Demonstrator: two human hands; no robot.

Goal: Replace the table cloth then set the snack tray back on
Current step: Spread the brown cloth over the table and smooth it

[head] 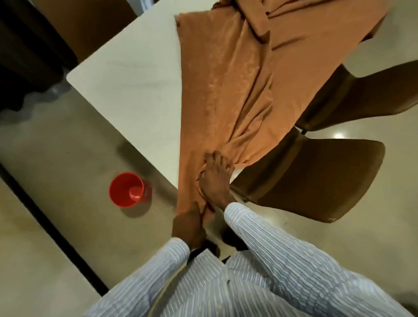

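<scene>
An orange-brown table cloth [232,87] lies bunched and part-folded along the right side of a white table [135,66], running from the far end to the near edge and hanging over it. My right hand [214,180] grips a gathered bunch of the cloth at the table's near edge. My left hand [188,227] holds the hanging end of the cloth just below, fingers curled into the fabric. No snack tray is in view.
Two brown chairs [310,177] stand close along the table's right side. A red cup-shaped bin [129,189] sits on the floor to the left of my hands. Another brown chair [75,16] is at the far left, beside a dark curtain.
</scene>
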